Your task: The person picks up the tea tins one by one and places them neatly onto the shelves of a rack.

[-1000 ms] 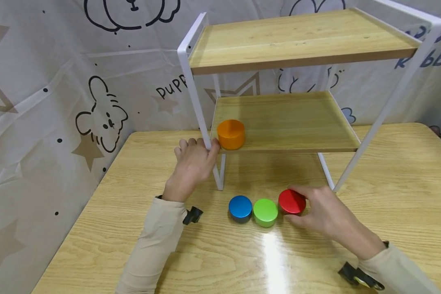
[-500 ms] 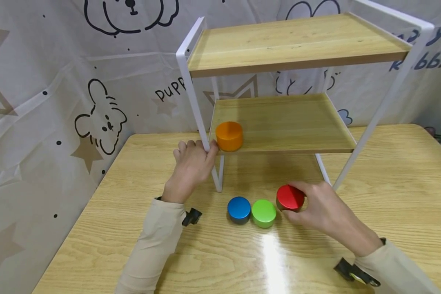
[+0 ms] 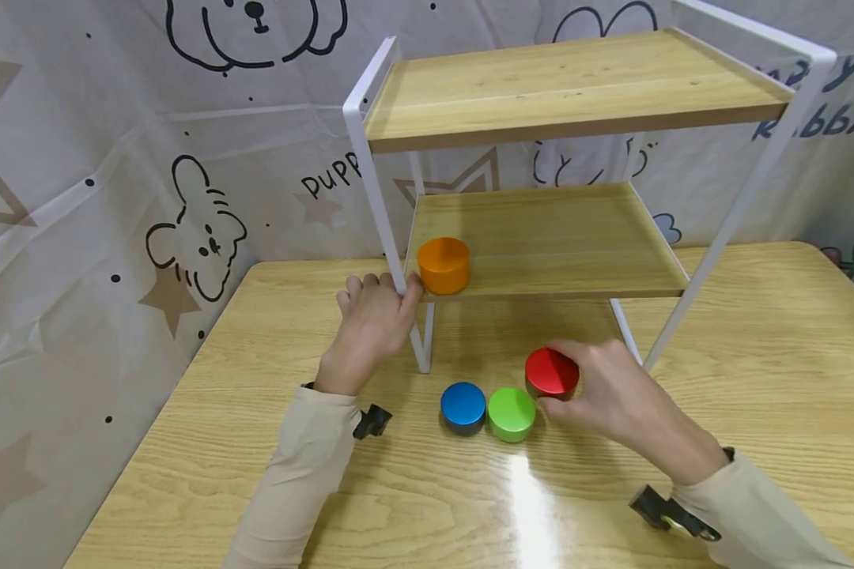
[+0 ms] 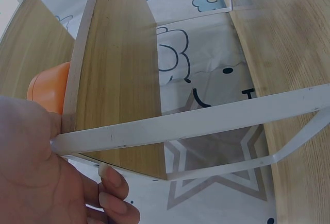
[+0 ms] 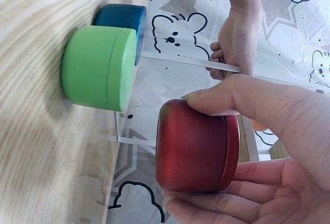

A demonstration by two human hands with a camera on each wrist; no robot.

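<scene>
My right hand [image 3: 617, 395] grips a small round red lidded tin [image 3: 551, 373] between thumb and fingers. In the right wrist view the red tin [image 5: 191, 147] is off the tabletop, apart from the green tin [image 5: 95, 68]. On the table just left of it, the green tin [image 3: 511, 413] and a blue tin [image 3: 462, 405] stand side by side. My left hand [image 3: 372, 324] holds the white front left post [image 4: 206, 121] of a two-tier shelf, at the lower board. An orange tin [image 3: 444, 267] sits on that board's front left corner, close to my left thumb.
The shelf's upper wooden board [image 3: 576, 87] overhangs the lower board [image 3: 555, 237]. Its right front post [image 3: 733, 221] slants down behind my right hand. A printed cloth [image 3: 78, 237] hangs behind the wooden table [image 3: 206, 450].
My right hand has raised the red tin off the table and carried it slightly left and toward the shelf. My left hand stays on the post. The view has shifted slightly.
</scene>
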